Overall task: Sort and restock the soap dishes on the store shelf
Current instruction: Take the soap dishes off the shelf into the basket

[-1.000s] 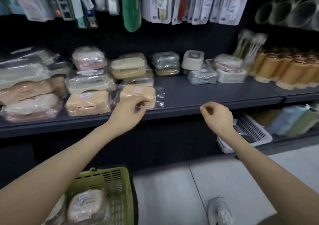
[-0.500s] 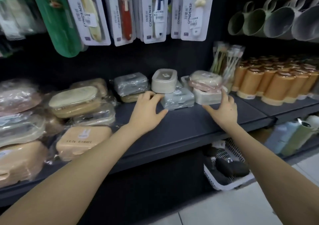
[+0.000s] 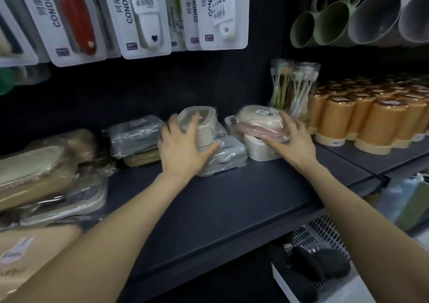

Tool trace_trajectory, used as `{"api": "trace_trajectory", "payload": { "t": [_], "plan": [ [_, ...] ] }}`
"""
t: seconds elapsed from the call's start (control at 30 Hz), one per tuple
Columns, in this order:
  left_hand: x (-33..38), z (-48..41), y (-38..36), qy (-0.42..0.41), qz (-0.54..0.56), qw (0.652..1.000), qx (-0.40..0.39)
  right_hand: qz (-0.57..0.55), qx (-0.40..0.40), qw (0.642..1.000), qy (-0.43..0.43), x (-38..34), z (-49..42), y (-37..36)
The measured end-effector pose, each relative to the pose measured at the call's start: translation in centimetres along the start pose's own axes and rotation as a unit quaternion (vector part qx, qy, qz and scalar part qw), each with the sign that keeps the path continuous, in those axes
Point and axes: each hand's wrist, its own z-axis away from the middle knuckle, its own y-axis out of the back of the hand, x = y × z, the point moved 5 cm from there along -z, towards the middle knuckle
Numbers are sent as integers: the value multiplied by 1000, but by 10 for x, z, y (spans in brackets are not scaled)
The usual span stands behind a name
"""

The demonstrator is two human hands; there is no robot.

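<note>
- Hands, two; left hand (image 3: 183,144) on the cream soap dish (image 3: 199,122), fingers (image 3: 192,120) spread over its face and thumb hooked under its lower edge, grasping it; right hand (image 3: 290,138) clasps the pink-and-cream wrapped dish (image 3: 257,119), fingers on its right end, thumb along its front.
- Soap dishes, centre of the shelf (image 3: 220,198), six counted, in three stacks of two.
- Cream soap dish: one, unwrapped; tipped up on edge with its lid toward the camera; rests on one grey wrapped dish (image 3: 228,155) that lies flat, long axis left to right.
- Pink-and-cream wrapped dish: one, lying flat, long axis along the shelf; sits on one white dish (image 3: 260,150), just beside the grey one.
- Second grey wrapped dish (image 3: 135,133): one, left of the left hand, long axis along the shelf; lies on one tan dish (image 3: 141,158).
- Tan and cream wrapped dishes (image 3: 34,175): a pile at the far left of the shelf; too blurred to count.
- Toothbrush packs (image 3: 293,86): two, upright at the back, right of the pink-and-cream dish.
- Orange tumblers (image 3: 371,124): many, in rows at the right.
- Mugs (image 3: 325,21): green and grey, on their sides above.
- White basket (image 3: 322,230): one, below the shelf, with dark items in it.
</note>
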Motion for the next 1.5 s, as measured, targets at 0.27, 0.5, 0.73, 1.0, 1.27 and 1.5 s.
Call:
{"api": "trace_trajectory", "payload": {
  "t": [0.27, 0.5, 0.73, 1.0, 1.27, 1.5],
  "plan": [
    [-3, -22, -8, 44, 108, 993, -36, 37, 63, 997, -5, -11, 32, 16],
    [-1, 6, 18, 29, 206, 978, -26, 64, 82, 994, -13, -24, 88, 55],
    [5, 24, 17, 29, 221, 968, -117, -31, -13, 999, -4, -21, 80, 48],
    [3, 24, 22, 44, 275, 953, -116, -14, -1, 1000, 28, -23, 82, 44],
    [-13, 47, 52, 50, 280, 951, -118, 139, 12, 990, 23, -57, 138, 55],
    [-22, 63, 68, 57, 285, 949, -122, 6, 24, 1000, -15, -70, 135, 47]
  ]
}}
